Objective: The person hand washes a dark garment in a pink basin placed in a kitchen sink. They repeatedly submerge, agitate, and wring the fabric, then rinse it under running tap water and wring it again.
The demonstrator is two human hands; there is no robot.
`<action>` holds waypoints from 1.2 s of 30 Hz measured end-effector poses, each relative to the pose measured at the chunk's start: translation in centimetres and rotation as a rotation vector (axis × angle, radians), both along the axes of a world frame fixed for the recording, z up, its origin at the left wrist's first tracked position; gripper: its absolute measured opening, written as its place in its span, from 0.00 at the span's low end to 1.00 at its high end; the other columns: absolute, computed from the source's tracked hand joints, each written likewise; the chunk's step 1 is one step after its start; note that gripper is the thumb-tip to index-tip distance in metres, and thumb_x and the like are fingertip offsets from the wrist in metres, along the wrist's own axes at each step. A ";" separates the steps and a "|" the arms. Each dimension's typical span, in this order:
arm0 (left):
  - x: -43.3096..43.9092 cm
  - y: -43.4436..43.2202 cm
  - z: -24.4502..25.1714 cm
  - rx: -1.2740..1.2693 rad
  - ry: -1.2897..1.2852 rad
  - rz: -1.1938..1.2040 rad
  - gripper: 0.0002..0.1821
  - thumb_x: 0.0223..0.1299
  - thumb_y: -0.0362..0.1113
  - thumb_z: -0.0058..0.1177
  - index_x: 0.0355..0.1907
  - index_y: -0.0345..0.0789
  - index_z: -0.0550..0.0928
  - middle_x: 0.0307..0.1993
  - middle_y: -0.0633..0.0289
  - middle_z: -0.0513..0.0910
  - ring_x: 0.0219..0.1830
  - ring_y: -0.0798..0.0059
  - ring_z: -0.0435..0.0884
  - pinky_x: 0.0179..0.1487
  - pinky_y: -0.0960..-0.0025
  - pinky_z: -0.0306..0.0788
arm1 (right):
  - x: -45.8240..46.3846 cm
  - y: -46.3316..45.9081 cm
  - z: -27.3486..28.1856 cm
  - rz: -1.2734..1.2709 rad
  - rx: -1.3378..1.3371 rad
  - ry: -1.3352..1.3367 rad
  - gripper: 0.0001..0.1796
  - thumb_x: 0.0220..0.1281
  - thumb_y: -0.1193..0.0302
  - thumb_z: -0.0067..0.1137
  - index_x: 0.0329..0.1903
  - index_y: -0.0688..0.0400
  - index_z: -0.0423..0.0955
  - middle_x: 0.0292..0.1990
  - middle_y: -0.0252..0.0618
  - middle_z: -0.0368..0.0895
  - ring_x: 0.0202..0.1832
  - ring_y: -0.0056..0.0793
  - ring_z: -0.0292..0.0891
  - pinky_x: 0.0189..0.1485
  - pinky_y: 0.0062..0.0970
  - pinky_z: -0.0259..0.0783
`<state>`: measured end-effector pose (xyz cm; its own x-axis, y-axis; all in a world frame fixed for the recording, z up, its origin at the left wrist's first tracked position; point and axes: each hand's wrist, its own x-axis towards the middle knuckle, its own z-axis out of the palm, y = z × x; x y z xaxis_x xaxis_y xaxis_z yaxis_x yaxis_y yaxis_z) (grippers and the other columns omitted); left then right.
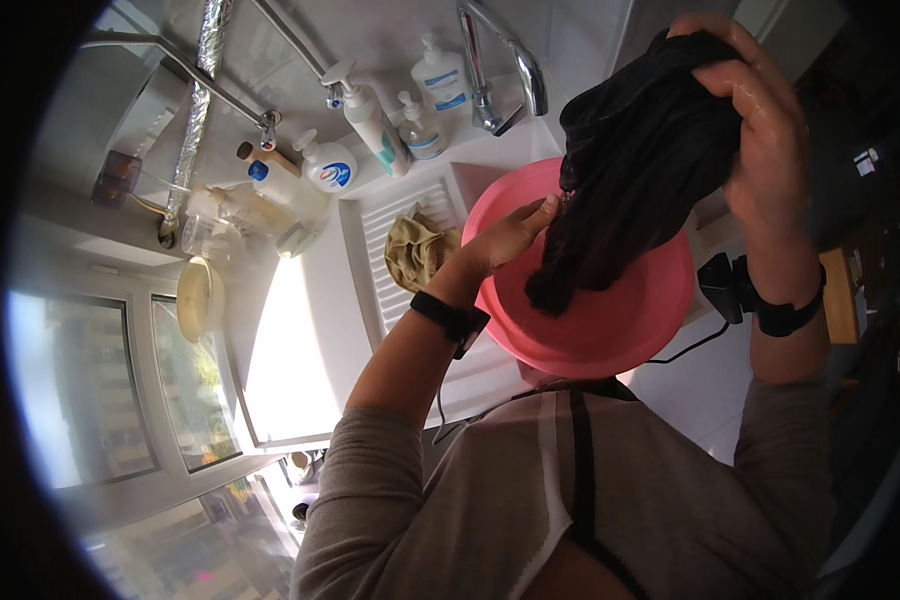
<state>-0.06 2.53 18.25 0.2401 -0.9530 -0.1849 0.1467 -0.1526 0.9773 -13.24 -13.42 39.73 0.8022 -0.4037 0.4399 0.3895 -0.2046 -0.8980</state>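
Observation:
A bunched, dark wet-looking cloth garment point(645, 142) hangs from my raised right hand point(769, 112), whose fingers grip its upper end. Lower down, my left hand point(521, 229) holds the garment's left side; its thumb shows, while the other fingers are partly hidden by the cloth. Beneath both hands sits a round pink plastic basin point(667, 322). The garment's lower end dangles over the inside of the basin. Water glistens on my right fingers and near my left thumb.
The basin rests on a white laundry sink with a ribbed washboard point(375, 247). A crumpled olive cloth point(412, 251) lies on the ribs. Behind stand a chrome faucet point(529, 75) and several pump bottles point(375, 124). At left are a cream bowl point(202, 300) and a window point(195, 390).

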 end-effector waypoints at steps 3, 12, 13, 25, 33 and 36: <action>-0.9 0.6 0.0 -0.038 0.073 -0.112 0.41 0.69 0.65 0.32 0.69 0.30 0.62 0.65 0.56 0.68 0.67 0.70 0.64 0.70 0.69 0.55 | 0.1 -0.7 0.9 0.120 -0.012 -0.233 0.13 0.63 0.70 0.51 0.48 0.62 0.73 0.43 0.38 0.78 0.44 0.23 0.76 0.48 0.21 0.71; -1.6 1.7 -3.1 0.073 0.031 0.084 0.26 0.66 0.48 0.53 0.58 0.31 0.70 0.44 0.63 0.77 0.46 0.74 0.74 0.48 0.71 0.70 | -0.7 -2.0 -7.4 -0.050 0.091 0.248 0.13 0.56 0.76 0.46 0.44 0.61 0.74 0.36 0.31 0.74 0.41 0.18 0.71 0.48 0.18 0.65; -1.2 2.0 -3.2 0.092 0.013 0.140 0.25 0.66 0.48 0.53 0.56 0.32 0.71 0.41 0.63 0.77 0.43 0.75 0.74 0.45 0.71 0.70 | -1.1 -2.0 -9.0 -0.102 0.082 0.325 0.12 0.55 0.76 0.46 0.42 0.60 0.73 0.36 0.30 0.73 0.41 0.18 0.70 0.48 0.19 0.65; 0.8 -1.8 -3.1 -0.090 -0.584 0.267 0.25 0.60 0.43 0.58 0.55 0.30 0.74 0.45 0.51 0.77 0.51 0.64 0.76 0.56 0.66 0.68 | -2.4 -2.9 -23.9 0.157 -0.533 0.895 0.22 0.53 0.65 0.66 0.48 0.60 0.72 0.45 0.49 0.80 0.51 0.47 0.76 0.52 0.37 0.71; 0.1 -4.3 -13.7 0.617 -0.398 0.382 0.44 0.58 0.61 0.53 0.68 0.32 0.60 0.63 0.42 0.66 0.65 0.50 0.67 0.64 0.59 0.65 | 2.2 -2.1 -29.4 -0.185 -0.881 1.373 0.38 0.56 0.52 0.60 0.69 0.44 0.59 0.60 0.47 0.72 0.64 0.57 0.63 0.65 0.53 0.59; 0.0 -4.6 -16.1 0.704 -0.056 0.406 0.47 0.61 0.62 0.49 0.72 0.34 0.51 0.67 0.44 0.61 0.67 0.48 0.63 0.64 0.52 0.65 | 2.4 -2.1 -32.5 0.066 -0.779 1.382 0.40 0.56 0.62 0.58 0.72 0.42 0.55 0.64 0.54 0.65 0.64 0.61 0.61 0.65 0.53 0.61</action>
<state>-0.04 -2.03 2.17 0.5686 -0.4543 -0.6858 0.2761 -0.6799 0.6793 -10.84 -15.48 7.28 0.7486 -0.3871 -0.5383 -0.5766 -0.7808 -0.2405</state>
